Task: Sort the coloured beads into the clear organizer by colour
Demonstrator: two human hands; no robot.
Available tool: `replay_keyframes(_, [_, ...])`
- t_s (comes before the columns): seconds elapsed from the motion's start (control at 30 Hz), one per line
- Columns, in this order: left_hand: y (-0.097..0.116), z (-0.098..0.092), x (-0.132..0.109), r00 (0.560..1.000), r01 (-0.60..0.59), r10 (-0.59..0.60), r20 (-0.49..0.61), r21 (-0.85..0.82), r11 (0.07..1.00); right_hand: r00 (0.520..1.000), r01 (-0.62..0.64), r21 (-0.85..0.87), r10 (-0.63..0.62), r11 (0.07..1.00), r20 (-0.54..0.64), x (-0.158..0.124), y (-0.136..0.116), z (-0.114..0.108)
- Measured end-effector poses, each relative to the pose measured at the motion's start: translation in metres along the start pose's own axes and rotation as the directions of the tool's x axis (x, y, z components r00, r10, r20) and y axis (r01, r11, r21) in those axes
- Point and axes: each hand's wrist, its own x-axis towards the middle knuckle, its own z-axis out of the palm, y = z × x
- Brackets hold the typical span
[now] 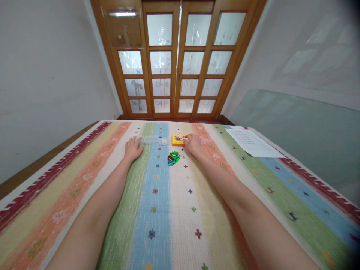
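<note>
My left hand (pixel 133 149) rests on the cloth with its fingers stretched out, at the left end of a clear plastic container (pixel 151 140). My right hand (pixel 194 144) is closed at the right end of a small yellow box (pixel 177 141) with a printed picture on top; its fingers cover that end. Just in front of the box lies a small heap of green, blue and brown plastic pieces (pixel 173 158), too small to tell apart. Another clear plastic piece (pixel 203 140) shows partly behind my right hand.
A striped, patterned tablecloth (pixel 157 187) covers the table. Printed white paper sheets (pixel 253 142) lie near its right edge. Beyond the far edge stand wooden doors (pixel 176 75) with frosted panes, and a pale green panel (pixel 295 127) leans along the right wall.
</note>
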Motion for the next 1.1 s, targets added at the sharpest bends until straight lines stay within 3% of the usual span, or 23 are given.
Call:
replay_keyframes(0.13, [0.005,0.003,0.001,0.993,-0.064,0.060,0.102,0.035,0.997,0.989,-0.143,-0.083,0.141,0.986,-0.036,-0.010,0.042,-0.002])
replay_keyframes(0.23, [0.003,0.004,0.005,0.990,-0.081,0.076,0.121,0.041,0.996,0.991,-0.119,-0.094,0.124,0.988,0.042,-0.018,0.052,0.000])
replay_keyframes(0.4, [0.003,0.004,0.012,0.989,-0.104,0.100,0.106,0.032,0.994,0.997,-0.048,-0.120,0.056,0.992,0.060,-0.028,0.044,0.000])
replay_keyframes(0.6, [0.015,0.004,0.012,0.994,-0.087,0.083,0.070,0.054,0.995,0.996,-0.055,-0.110,0.063,0.992,0.069,-0.036,0.040,0.000])
replay_keyframes(0.87, [0.026,0.000,0.011,0.986,-0.072,0.068,0.154,0.023,0.997,0.998,0.006,-0.103,0.000,0.995,0.055,-0.044,0.023,-0.003])
replay_keyframes(1.1, [0.028,-0.002,0.010,0.996,-0.037,0.039,0.078,-0.029,0.999,0.999,0.011,-0.102,-0.006,0.995,0.045,-0.044,0.025,-0.008])
